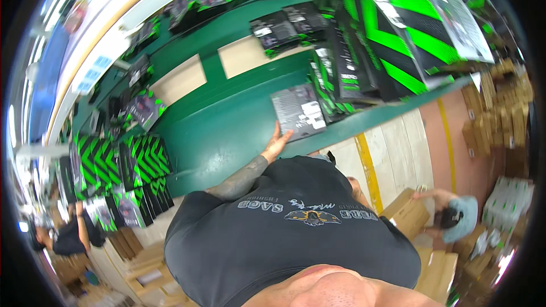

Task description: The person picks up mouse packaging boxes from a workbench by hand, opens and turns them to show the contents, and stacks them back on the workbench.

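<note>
A flat dark grey box [289, 112] with white labels lies on the green worktable near its front edge. At its lower left corner, my left hand [275, 144] grips the box, with the thumb over the edge; the fingers underneath are partly hidden. Of my right hand [314, 153], only a sliver of skin shows beyond my shirt, near the box's front edge, and its fingers are hidden. Just right of the grey box, several black and green boxes [348, 74] stand packed on edge.
Large green-striped boxes [398, 28] rise at the right end of the green worktable [222, 131]. Boxes [277, 29] lie farther back, and striped stacks [94, 165] stand left. One person [455, 219] handles a carton [406, 213] at right; another person [68, 236] stands at left.
</note>
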